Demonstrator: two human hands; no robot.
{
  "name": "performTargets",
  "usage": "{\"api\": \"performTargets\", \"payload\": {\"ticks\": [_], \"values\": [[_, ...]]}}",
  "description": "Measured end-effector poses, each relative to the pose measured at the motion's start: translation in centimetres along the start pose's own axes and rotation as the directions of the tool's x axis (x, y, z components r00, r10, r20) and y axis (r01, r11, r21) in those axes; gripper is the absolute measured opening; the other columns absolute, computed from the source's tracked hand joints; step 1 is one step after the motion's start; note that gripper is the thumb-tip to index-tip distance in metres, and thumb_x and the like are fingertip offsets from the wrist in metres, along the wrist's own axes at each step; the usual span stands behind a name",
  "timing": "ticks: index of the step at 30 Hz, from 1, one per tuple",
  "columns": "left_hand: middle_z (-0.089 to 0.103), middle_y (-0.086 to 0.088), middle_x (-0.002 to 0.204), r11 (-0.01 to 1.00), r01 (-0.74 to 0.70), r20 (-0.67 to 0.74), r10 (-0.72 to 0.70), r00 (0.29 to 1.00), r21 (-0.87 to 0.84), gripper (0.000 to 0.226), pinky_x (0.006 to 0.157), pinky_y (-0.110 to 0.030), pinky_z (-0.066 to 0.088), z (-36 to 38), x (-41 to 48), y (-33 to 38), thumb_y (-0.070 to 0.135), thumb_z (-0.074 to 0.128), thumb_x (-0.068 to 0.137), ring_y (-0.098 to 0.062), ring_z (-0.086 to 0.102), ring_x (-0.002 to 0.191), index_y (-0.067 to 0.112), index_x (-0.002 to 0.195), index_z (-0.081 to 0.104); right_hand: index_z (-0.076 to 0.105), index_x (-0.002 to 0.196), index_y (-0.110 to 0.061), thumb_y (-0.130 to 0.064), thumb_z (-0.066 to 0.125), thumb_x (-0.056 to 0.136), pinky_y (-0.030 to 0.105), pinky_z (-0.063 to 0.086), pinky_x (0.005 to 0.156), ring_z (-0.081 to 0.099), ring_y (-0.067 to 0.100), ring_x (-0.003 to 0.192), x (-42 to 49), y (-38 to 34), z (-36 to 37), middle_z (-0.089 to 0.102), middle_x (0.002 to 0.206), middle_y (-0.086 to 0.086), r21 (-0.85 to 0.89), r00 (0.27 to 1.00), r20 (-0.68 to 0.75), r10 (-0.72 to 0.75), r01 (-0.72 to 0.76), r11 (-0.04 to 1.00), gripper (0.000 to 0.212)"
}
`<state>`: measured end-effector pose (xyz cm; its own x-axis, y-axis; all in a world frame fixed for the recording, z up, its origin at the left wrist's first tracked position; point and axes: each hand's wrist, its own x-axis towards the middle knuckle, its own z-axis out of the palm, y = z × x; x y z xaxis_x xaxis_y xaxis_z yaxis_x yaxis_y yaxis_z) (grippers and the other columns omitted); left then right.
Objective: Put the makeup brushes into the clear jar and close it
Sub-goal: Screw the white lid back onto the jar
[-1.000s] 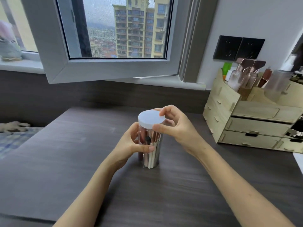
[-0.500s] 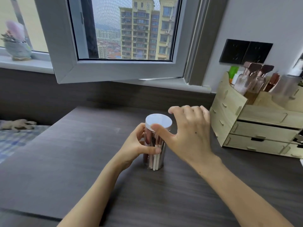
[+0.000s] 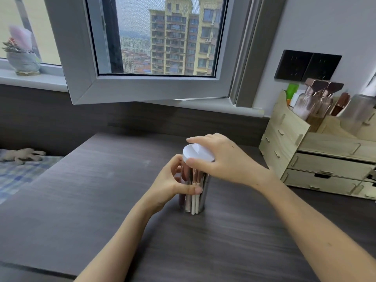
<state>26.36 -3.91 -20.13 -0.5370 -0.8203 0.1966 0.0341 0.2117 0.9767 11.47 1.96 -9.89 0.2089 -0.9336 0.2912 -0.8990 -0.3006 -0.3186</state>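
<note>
The clear jar (image 3: 200,202) stands upright on the dark wooden desk (image 3: 101,190), in the middle of the view. Several makeup brushes (image 3: 193,198) with white and pink handles stand inside it. My left hand (image 3: 171,184) wraps around the jar's body from the left. The white round lid (image 3: 196,152) sits on top of the jar. My right hand (image 3: 221,161) covers the lid from the right, with thumb and fingers gripping its rim.
A wooden drawer organizer (image 3: 317,157) with bottles stands at the right, close to my right forearm. An open window sash (image 3: 142,58) juts out above the desk's far edge. A bed with a checked blanket (image 3: 22,174) lies at the left.
My right hand has turned on the lid, from fingers spread upright behind it to lying over its top. The view has shifted slightly; the jar stays in place.
</note>
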Motion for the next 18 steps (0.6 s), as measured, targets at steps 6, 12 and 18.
{"api": "performTargets", "payload": {"ticks": [6,12,18], "values": [[0.066,-0.017,0.111,1.0,-0.002,-0.03,0.003,1.0,0.03,0.067,0.095,-0.055,0.05,0.3,0.0,0.1,0.021,0.088,0.049,-0.034,0.063,0.107,0.018,0.109,0.057,0.061,0.116,-0.026,-0.08,0.021,0.064,0.036,0.042,0.076,0.054,0.023,0.094,-0.5,-1.6,1.9,0.065,0.095,0.002,-0.306,0.935,-0.342,0.088,-0.199,0.931,0.085],[0.066,-0.016,0.112,0.999,-0.017,-0.04,0.018,0.999,0.035,0.072,0.092,-0.053,0.053,0.3,-0.3,0.5,0.023,0.087,0.049,-0.035,0.062,0.107,0.02,0.113,0.055,0.052,0.13,-0.017,-0.039,0.062,0.083,0.017,0.032,0.083,0.047,0.016,0.107,-0.5,-0.1,0.7,0.064,0.113,0.0,-0.011,0.979,-0.185,-0.088,0.087,0.996,0.053],[0.069,-0.005,0.103,0.997,-0.049,-0.078,0.053,0.996,0.058,0.058,0.088,-0.04,0.056,0.3,-0.5,0.5,0.028,0.087,0.048,-0.031,0.063,0.104,0.03,0.099,0.06,0.053,0.127,-0.013,-0.04,0.069,0.077,0.024,0.043,0.087,0.047,0.017,0.105,-0.5,-0.9,2.1,0.062,0.112,0.002,0.022,0.948,-0.317,0.003,0.005,1.0,0.059]]}}
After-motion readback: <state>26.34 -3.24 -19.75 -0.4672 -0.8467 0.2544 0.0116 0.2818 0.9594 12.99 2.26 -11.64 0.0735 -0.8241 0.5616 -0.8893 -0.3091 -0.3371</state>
